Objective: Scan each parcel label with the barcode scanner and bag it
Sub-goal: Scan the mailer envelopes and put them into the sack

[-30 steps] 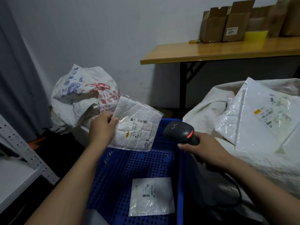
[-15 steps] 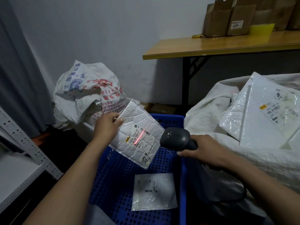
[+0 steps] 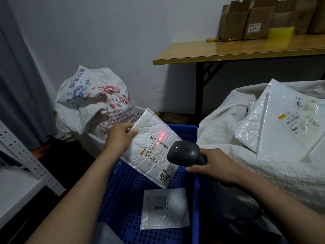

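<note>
You are mid-scan. Your left hand (image 3: 119,138) pinches the upper-left edge of the white bubble-padded mailer parcel (image 3: 149,159), thumb on top, holding it tilted above the blue perforated plastic crate (image 3: 184,128). Your right hand (image 3: 214,166) wraps round the handle of the black handheld barcode scanner (image 3: 184,153), at the parcel's four o'clock and aimed toward ten. The red scan line (image 3: 161,135) lands near the label's upper edge. If it misses the bars, tip it lower. After that, the parcel probably goes into the printed white woven sack (image 3: 95,106) at the crate's eleven o'clock.
</note>
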